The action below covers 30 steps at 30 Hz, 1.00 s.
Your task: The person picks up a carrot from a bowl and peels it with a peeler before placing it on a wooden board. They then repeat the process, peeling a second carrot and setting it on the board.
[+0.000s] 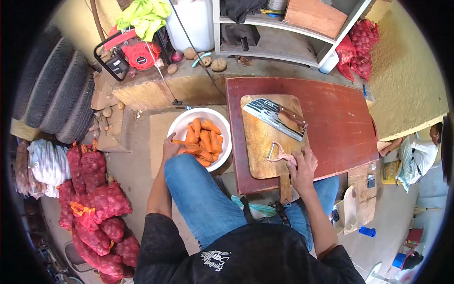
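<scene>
My left hand [170, 146] is at the near-left rim of a white bowl [173, 127], its fingers closed around the end of a peeled carrot [188, 148]. Several more peeled orange carrots [206, 140] lie piled in the bowl. Over the right side of a wooden cutting board [257, 158], my right hand [303, 166] has its fingers on the handle of a pink peeler [281, 154], whose blade end points left. A broad cleaver [276, 118] with a brown handle lies across the upper part of the board.
The board rests on a dark red table [338, 123]. Red mesh sacks [97, 203] and stacked tyres [71, 90] stand at left. A red engine-like machine [142, 56] and shelves [269, 40] are behind. Another person [421, 154] is at far right.
</scene>
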### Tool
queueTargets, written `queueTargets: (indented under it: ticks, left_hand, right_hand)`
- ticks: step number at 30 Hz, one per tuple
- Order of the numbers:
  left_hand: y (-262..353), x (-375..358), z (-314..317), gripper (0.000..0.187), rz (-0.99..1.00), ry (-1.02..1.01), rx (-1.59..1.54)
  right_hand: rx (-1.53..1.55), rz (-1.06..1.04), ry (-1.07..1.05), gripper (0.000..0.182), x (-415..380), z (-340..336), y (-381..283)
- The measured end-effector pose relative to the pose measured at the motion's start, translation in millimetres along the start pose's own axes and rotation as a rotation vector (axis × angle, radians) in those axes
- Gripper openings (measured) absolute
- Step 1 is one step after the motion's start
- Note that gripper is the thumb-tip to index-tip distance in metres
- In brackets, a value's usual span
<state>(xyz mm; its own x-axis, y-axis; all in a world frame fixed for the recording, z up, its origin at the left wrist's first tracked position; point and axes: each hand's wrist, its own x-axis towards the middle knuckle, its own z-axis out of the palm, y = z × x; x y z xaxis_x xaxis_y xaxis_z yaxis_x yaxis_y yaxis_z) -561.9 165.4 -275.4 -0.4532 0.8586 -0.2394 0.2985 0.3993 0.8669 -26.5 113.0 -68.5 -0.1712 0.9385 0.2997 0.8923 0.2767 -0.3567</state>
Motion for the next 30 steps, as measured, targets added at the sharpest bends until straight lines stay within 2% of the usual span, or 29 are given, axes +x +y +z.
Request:
queueTargets:
  ticks: [2, 6, 8, 9, 14, 17, 18, 21, 22, 24, 27, 28, 30]
  left_hand:
    - [31, -4, -22, 0.081, 0.062, 0.000, 0.003]
    - [96, -24, -77, 0.075, 0.041, 0.072, -0.058]
    - [141, -44, -96, 0.074, 0.076, 0.164, -0.026]
    - [164, -56, -101, 0.073, 0.094, 0.205, -0.013]
    - [222, -102, -79, 0.077, 0.250, 0.341, -0.348]
    - [213, -114, -38, 0.079, 0.239, 0.363, -0.511]
    - [208, -113, -27, 0.079, 0.229, 0.364, -0.574]
    - [196, -113, -13, 0.078, 0.149, 0.259, -0.534]
    - [194, -110, -13, 0.078, 0.142, 0.190, -0.606]
    - [210, -121, -4, 0.077, 0.109, 0.198, -0.735]
    - [215, -125, 8, 0.074, 0.096, 0.219, -0.789]
    - [215, -123, 10, 0.074, 0.090, 0.220, -0.770]
    - [214, -119, 16, 0.074, 0.080, 0.210, -0.753]
  right_hand:
    - [0.018, 0.002, 0.004, 0.040, 0, -1, 0]
    - [0.020, 0.024, -0.013, 0.039, -3, 0, 2]
    - [0.016, 0.026, -0.016, 0.039, -4, -1, 2]
    - [0.021, 0.024, -0.013, 0.039, -4, -1, 3]
    - [0.040, 0.056, 0.008, 0.034, -3, -1, 3]
    - [0.056, 0.077, -0.065, 0.034, 2, -15, -1]
    - [0.060, 0.042, -0.045, 0.045, 2, -22, -3]
    - [0.119, 0.162, 0.055, 0.052, 5, -31, 9]
    - [0.289, 0.237, 0.071, 0.054, 3, -29, 21]
    - [0.641, 0.399, 0.100, 0.059, -3, -24, 37]
    - [0.303, 0.322, 0.044, 0.063, -21, -67, 2]
    - [0.432, 0.395, -0.067, 0.073, -34, -72, -3]
    - [0.397, 0.426, -0.372, 0.079, -54, -74, -19]
